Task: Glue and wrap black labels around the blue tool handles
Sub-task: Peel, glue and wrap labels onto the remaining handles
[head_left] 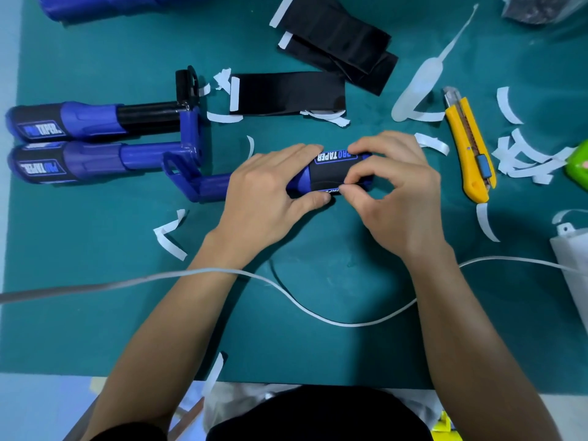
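A blue tool handle (300,179) lies across the middle of the green mat, wrapped in a black label (327,171) printed "PRO TAPER". My left hand (267,189) grips the handle from the left, thumb underneath. My right hand (394,192) curls over the label's right end, thumb and forefinger pinching its lower edge. Two blue tools with labels on them (92,122) (89,162) lie at the left. Loose black labels (286,93) (337,39) lie at the back.
A yellow utility knife (471,148) lies to the right, beside a clear glue applicator (423,81). White backing strips (525,160) are scattered about the mat (95,297). A white cable (318,313) loops across the front. A white box (572,265) stands at the right edge.
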